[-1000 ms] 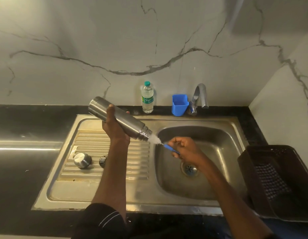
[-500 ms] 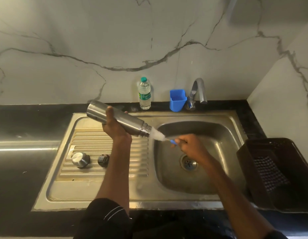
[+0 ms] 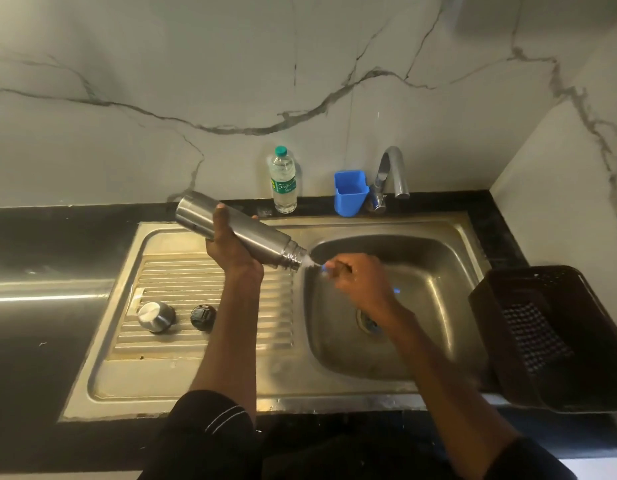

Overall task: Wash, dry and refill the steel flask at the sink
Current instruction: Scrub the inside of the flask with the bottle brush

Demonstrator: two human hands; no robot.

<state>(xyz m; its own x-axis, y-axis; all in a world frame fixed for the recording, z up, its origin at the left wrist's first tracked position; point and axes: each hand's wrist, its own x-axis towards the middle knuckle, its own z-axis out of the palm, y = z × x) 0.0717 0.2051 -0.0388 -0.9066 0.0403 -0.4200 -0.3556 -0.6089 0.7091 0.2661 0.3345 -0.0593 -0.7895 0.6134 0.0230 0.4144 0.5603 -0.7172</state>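
Left hand (image 3: 231,251) grips the tall brushed-steel flask (image 3: 241,233), tipped mouth-down toward three o'clock so suds drain into the steel sink basin (image 3: 438,271). Right hand's (image 3: 359,278) fingers pinch the blue-handled white bottle brush (image 3: 315,265), its bristles at the neck for scrubbing.

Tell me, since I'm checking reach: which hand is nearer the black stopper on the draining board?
Left. The left hand holds the flask above the draining board, behind the black stopper. The right hand is farther off, over the basin.
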